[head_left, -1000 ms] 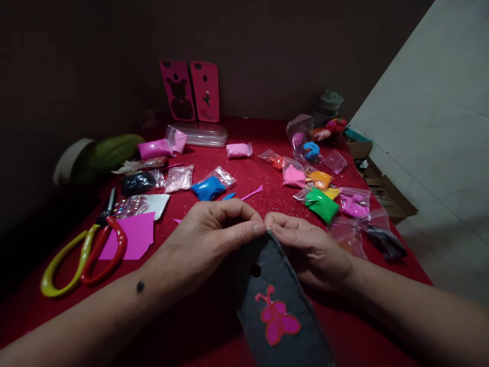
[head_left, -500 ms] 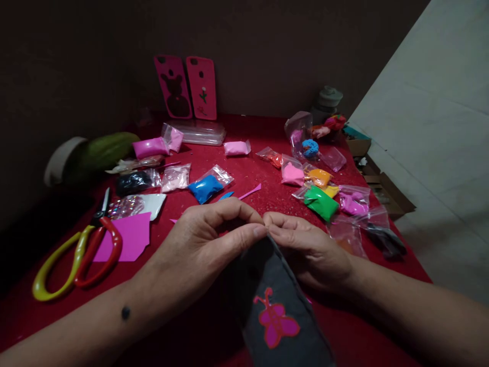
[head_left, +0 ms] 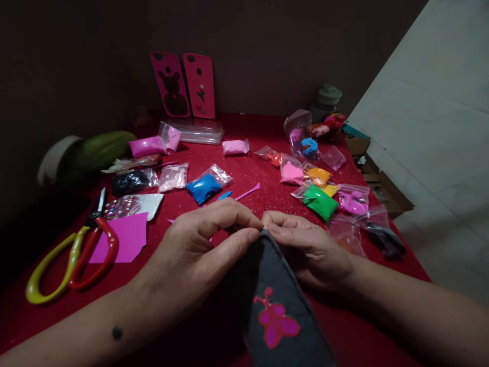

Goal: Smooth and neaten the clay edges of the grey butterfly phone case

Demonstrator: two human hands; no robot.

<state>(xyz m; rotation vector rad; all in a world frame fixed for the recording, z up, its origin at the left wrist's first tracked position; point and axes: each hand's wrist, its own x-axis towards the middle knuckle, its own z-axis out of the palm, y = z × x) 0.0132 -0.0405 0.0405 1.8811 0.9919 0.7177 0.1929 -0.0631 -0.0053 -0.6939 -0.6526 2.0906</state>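
Observation:
A dark grey phone case (head_left: 280, 298) with a pink butterfly on it lies tilted over the near part of the red table (head_left: 244, 168). My left hand (head_left: 198, 244) pinches its top corner between thumb and forefinger. My right hand (head_left: 305, 247) is closed on the same top edge from the right, fingertips meeting those of the left. Whether something small sits between the fingertips cannot be made out.
Scissors with yellow and red handles (head_left: 72, 257) and a pink sheet (head_left: 126, 237) lie at the left. Several small bags of coloured clay, blue (head_left: 204, 187), green (head_left: 320, 202), are scattered ahead. Two pink phone cases (head_left: 185, 85) lean on the back wall. A cardboard box (head_left: 385, 191) stands right.
The view has drifted slightly right, so table items appear shifted left. The case's top tilted a little. Both hands keep their pinch at the case's top edge.

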